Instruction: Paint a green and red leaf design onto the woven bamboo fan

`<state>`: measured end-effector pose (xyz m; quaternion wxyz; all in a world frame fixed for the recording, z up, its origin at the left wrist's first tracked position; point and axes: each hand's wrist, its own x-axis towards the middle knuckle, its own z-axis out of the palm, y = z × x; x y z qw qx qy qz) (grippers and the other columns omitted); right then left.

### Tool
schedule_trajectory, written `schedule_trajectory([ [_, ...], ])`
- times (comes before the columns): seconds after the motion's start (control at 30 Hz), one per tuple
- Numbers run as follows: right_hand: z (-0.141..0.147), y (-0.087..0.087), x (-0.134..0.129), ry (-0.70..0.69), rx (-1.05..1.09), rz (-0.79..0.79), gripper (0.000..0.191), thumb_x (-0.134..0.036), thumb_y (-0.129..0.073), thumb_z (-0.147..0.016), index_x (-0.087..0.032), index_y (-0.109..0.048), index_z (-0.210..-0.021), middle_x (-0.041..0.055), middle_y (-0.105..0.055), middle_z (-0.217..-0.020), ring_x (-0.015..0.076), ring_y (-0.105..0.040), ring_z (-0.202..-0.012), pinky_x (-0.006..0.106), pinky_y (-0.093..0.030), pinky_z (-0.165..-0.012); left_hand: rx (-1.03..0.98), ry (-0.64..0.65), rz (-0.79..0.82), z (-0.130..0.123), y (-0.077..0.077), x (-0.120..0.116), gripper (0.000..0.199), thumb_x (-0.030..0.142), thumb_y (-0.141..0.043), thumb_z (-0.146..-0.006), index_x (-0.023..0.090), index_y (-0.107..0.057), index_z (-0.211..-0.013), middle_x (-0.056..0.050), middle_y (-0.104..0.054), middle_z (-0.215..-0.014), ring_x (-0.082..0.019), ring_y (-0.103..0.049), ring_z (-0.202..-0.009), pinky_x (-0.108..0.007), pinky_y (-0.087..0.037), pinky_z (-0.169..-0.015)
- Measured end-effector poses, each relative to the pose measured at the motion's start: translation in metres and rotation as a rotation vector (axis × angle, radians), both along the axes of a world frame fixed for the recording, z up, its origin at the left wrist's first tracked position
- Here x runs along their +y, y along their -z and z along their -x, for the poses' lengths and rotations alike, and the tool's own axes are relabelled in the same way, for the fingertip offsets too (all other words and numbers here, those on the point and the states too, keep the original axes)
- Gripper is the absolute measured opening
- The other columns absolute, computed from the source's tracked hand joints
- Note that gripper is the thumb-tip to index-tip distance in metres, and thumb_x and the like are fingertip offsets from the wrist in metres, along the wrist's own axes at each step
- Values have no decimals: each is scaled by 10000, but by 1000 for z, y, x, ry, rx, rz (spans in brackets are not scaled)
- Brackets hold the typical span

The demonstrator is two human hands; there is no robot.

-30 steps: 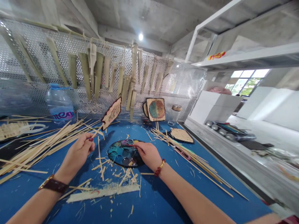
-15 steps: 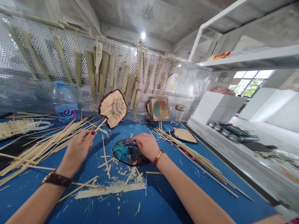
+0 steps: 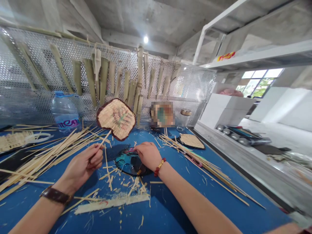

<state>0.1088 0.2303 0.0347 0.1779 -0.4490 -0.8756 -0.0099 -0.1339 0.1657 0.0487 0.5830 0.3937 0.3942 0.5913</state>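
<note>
My left hand (image 3: 83, 162) is closed on the thin stick handle of a woven hand fan (image 3: 117, 118). The fan is upright, pale, with a dark brown edge and faint red and green marks on its face. My right hand (image 3: 147, 156) reaches over a dark, glossy paint palette (image 3: 122, 162) with round wells and teal patches. Its fingers are pinched together near a pink patch on the palette. Whatever they hold is too small or too hidden to name.
Bamboo strips (image 3: 56, 148) lie heaped at left, more strips (image 3: 207, 165) at right. A water bottle (image 3: 65, 113), a glass jar (image 3: 183, 120) and another woven fan (image 3: 192, 141) stand or lie behind. Scraps and a flat pale strip (image 3: 112, 203) litter the blue table (image 3: 170, 208).
The fan has turned to face me more fully and come slightly nearer. My left hand has rolled with it. My right hand stays over the palette, and the view has shifted a little.
</note>
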Motion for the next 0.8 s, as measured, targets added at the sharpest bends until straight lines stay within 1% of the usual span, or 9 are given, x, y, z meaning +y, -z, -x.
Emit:
schedule_trajectory([
  [0.1, -2, 1, 1, 18, -18, -11, 282, -179, -467, -949, -287, -711, -1042, 44, -724, -963, 188, -599, -1000, 326, -369, -878, 11, -46, 14, 4, -2, 0, 243, 393, -621, -855, 155, -592, -817, 114, -267, -424, -47, -156, -401, -179, -235, -380],
  [0.2, -7, 0, 1, -15, -13, -6, 272, -157, -494, -929, -280, -718, -1021, 41, -730, -964, 193, -608, -1006, 333, -376, -894, 60, -103, 5, 5, 1, 1, 299, 465, -597, -863, 166, -594, -845, 113, -267, -411, -48, -162, -394, -180, -245, -388],
  [0.27, -13, -3, 3, -11, 50, -23, 271, -148, -493, -928, -267, -718, -1020, 42, -734, -981, 198, -615, -1017, 339, -386, -905, 110, -118, -17, 5, 5, 3, 317, 487, -604, -851, 170, -596, -874, 104, -330, -434, -46, -208, -401, -178, -285, -411],
  [0.33, -23, -7, 4, -14, 162, -39, 273, -145, -482, -935, -252, -711, -1039, 39, -736, -997, 193, -628, -1005, 331, -403, -908, 151, -120, -31, 5, 9, 4, 328, 489, -640, -817, 173, -593, -889, 90, -424, -496, -44, -267, -421, -177, -321, -433],
  [0.43, -42, -15, 5, -74, 333, -29, 262, -147, -471, -938, -227, -695, -1047, 30, -737, -981, 173, -652, -934, 298, -441, -872, 195, -116, -32, 3, 13, 6, 341, 470, -681, -765, 177, -582, -910, 84, -476, -573, -42, -287, -439, -173, -315, -424],
  [0.53, -61, -24, 3, -117, 429, 8, 236, -154, -471, -931, -214, -684, -1013, 19, -733, -910, 161, -663, -845, 274, -471, -793, 240, -132, -18, 3, 16, 8, 340, 467, -666, -756, 188, -558, -920, 96, -452, -564, -41, -242, -425, -166, -251, -390],
  [0.63, -72, -31, 3, -147, 520, 16, 224, -163, -467, -932, -209, -670, -1016, 6, -726, -849, 150, -669, -802, 262, -484, -765, 292, -144, -1, 5, 18, 9, 310, 467, -631, -770, 201, -531, -892, 110, -374, -514, -52, -209, -417, -169, -208, -378],
  [0.73, -71, -33, 2, -167, 606, -53, 235, -165, -454, -936, -204, -660, -1043, 14, -730, -874, 150, -674, -835, 265, -494, -790, 403, -157, -1, 6, 20, 10, 311, 502, -579, -795, 206, -524, -874, 111, -319, -494, -67, -206, -421, -179, -192, -384],
  [0.8, -66, -33, 0, -170, 640, -111, 245, -172, -449, -941, -204, -658, -1066, 22, -735, -914, 153, -676, -871, 274, -498, -819, 542, -200, -22, 4, 22, 10, 346, 546, -546, -802, 205, -533, -865, 102, -327, -505, -75, -247, -432, -185, -204, -397],
])
